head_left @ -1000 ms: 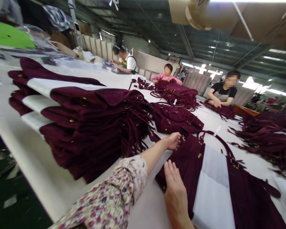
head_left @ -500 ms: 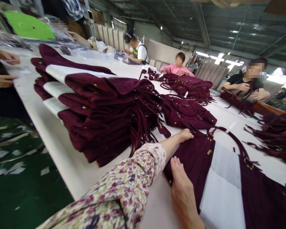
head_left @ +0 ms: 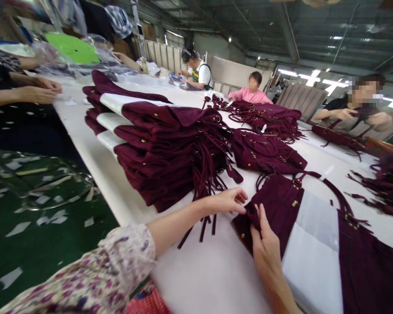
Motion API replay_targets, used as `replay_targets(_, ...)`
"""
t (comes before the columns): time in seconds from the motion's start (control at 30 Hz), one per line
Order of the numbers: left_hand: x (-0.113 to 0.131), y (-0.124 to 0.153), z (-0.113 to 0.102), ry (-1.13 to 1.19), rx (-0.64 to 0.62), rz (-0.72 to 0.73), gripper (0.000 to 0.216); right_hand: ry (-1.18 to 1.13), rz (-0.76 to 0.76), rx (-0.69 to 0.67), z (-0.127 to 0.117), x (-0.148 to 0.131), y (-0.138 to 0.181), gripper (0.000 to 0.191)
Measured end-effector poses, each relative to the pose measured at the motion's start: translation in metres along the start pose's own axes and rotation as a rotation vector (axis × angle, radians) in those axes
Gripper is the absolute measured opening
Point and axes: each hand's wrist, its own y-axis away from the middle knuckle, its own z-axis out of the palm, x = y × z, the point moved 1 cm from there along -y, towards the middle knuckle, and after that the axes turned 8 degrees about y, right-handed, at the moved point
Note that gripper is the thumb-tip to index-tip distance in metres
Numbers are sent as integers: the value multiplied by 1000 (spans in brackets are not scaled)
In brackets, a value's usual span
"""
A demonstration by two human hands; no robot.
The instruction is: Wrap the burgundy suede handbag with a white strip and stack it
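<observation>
A burgundy suede-like handbag with brass fittings and a strap lies flat in front of me, a wide white sheet across its middle. At its near left end, my left hand has its fingers curled at the edge, thumb side touching the fabric. My right hand grips the same end, with a bunched fold raised between thumb and fingers. Part of that fold is hidden by the fingers. Left of my hands rises a stack of similar burgundy bags with white wraps and dangling tassels.
Another burgundy bag lies beyond the stack on the white table. More bags are piled farther back, and others at the right. Several co-workers sit around the table; a co-worker's hands are at the left edge.
My left hand has drawn back from the bag's far corner toward my right hand. My right hand has gone from lying flat to gripping the edge, which is now bunched up. The view has shifted left.
</observation>
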Motion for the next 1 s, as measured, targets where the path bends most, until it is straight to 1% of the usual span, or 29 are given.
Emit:
replay_targets(0.03,-7,10,6,-30,-5,64,45,12,-5,5,0,0,1,59)
replay_targets(0.1,-19,18,19,-125,77,163,47,40,-29,17,1,0,4,56)
replay_targets(0.17,-28,15,28,-169,166,192,41,96,-90,49,4,1,6,54)
replay_targets(0.2,-32,11,30,-162,179,182,37,145,-140,73,7,3,7,54)
replay_targets(0.3,-38,-3,26,-124,139,138,30,320,-333,159,15,10,8,52)
replay_targets(0.4,-38,-9,16,-113,98,133,23,431,-494,196,20,17,9,58)
replay_targets(0.47,-35,-9,11,-103,62,149,16,485,-558,200,22,18,11,63)
replay_targets(0.57,-26,-5,8,-87,-16,186,11,541,-599,219,24,17,13,67)
replay_targets(0.67,-14,-2,6,-47,-127,184,21,571,-602,260,25,14,14,68)
replay_targets(0.8,-2,-2,3,15,-267,165,44,589,-592,328,25,12,13,67)
replay_targets(0.87,2,-4,-1,23,-280,104,50,606,-603,330,26,10,12,69)
replay_targets(0.93,9,-8,-4,-28,-267,-25,49,641,-625,300,27,8,12,71)
replay_targets(0.97,14,-11,-5,-116,-239,-69,46,664,-633,280,28,7,12,72)
replay_targets(1.0,22,-15,-3,-237,-191,-81,43,689,-638,260,30,6,12,73)
